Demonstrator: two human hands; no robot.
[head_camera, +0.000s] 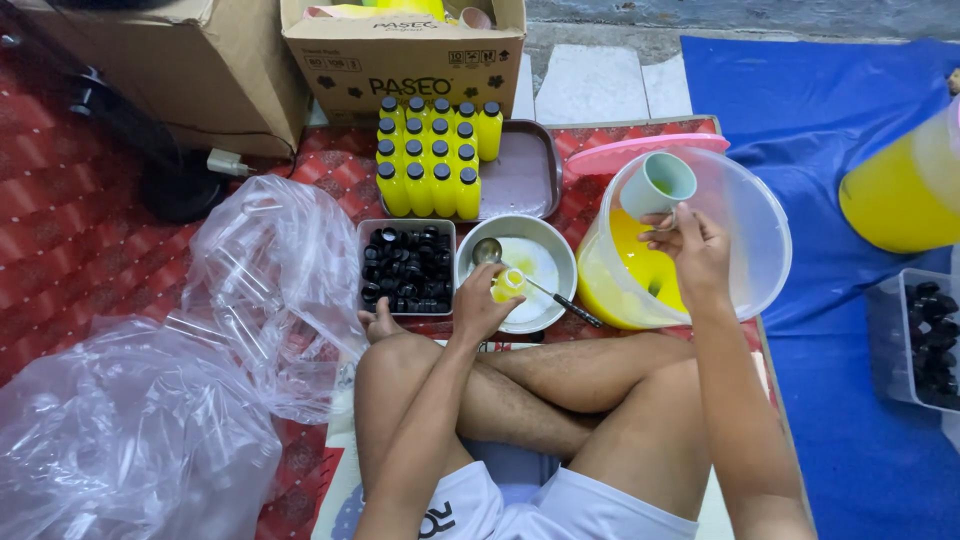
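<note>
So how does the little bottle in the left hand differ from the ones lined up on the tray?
The bottle in the left hand has no cap, while the tray bottles all wear black caps. It is held over the metal bowl; they stand upright in rows on the tray. Both hold yellow liquid and look the same small size.

Bare red mat (70, 230) lies open at far left; a heap of clear plastic bags (200, 350), a cap tray (407, 266) and a bowl (520, 265) crowd the knees.
</note>
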